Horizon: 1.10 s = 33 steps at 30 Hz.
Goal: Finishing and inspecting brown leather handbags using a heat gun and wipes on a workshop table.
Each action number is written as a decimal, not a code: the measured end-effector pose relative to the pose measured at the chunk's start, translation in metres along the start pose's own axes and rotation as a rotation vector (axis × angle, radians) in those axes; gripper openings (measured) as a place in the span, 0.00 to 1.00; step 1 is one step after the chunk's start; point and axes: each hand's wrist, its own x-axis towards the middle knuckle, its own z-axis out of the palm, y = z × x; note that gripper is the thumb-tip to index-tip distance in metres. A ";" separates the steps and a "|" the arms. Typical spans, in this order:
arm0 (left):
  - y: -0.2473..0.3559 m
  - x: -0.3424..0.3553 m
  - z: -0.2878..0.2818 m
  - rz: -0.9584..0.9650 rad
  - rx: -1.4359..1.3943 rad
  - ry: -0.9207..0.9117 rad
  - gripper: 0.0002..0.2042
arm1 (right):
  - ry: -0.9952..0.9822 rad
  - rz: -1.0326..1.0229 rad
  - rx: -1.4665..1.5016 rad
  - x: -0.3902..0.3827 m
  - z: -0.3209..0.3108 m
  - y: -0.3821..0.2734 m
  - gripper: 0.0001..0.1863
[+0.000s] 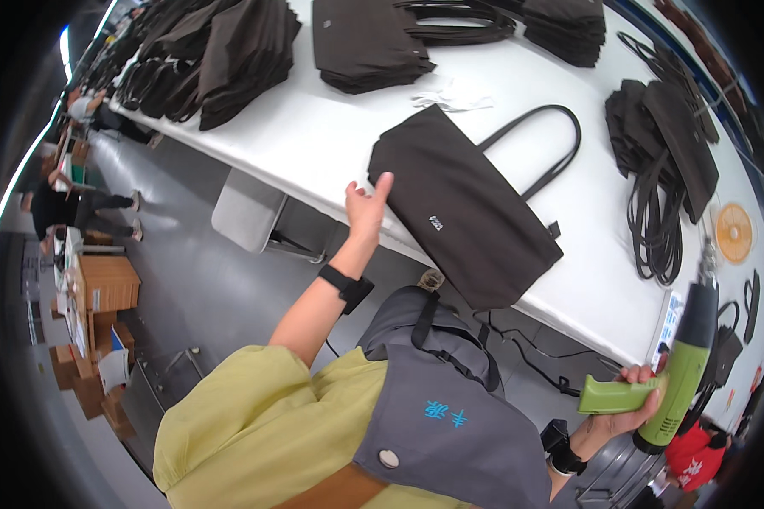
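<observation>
A dark brown tote bag (463, 208) lies slanted across the front edge of the white table, its lower corner hanging past the edge and its strap loop spread toward the back right. At the bag's left end is my left hand (367, 210), thumb and fingers apart, with one digit overlapping the fabric; whether it presses on the cloth I cannot tell. My right hand (626, 414) is closed round the handle of a green heat gun (686, 373) at the lower right. The gun's black barrel and metal nozzle point upward, away from the bag.
Stacks of dark bags (369, 47) line the back of the white table (301, 161). More bags with long straps (658, 212) lie at right, near an orange round fan (733, 233). A grey stool (248, 210) stands by the table. Black cables (518, 335) hang below. People work at far left.
</observation>
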 end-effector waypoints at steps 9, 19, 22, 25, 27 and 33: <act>-0.022 0.021 0.005 0.552 0.514 0.125 0.42 | 0.348 -0.111 -0.182 -0.026 -0.019 -0.008 0.34; 0.001 -0.044 0.073 1.414 1.032 -0.569 0.26 | 0.311 -0.034 -0.173 -0.038 -0.019 -0.012 0.35; -0.027 -0.042 0.075 1.432 1.093 -0.572 0.29 | 0.297 -0.035 -0.174 -0.052 -0.024 -0.015 0.35; -0.035 -0.040 0.075 1.414 1.075 -0.558 0.29 | 0.267 -0.034 -0.165 -0.064 -0.026 -0.018 0.35; -0.035 -0.040 0.074 1.417 1.057 -0.522 0.29 | 0.259 -0.040 -0.160 -0.070 -0.025 -0.021 0.36; -0.042 -0.069 0.056 1.342 0.615 -0.285 0.30 | 0.226 -0.127 -0.165 -0.083 -0.014 -0.037 0.37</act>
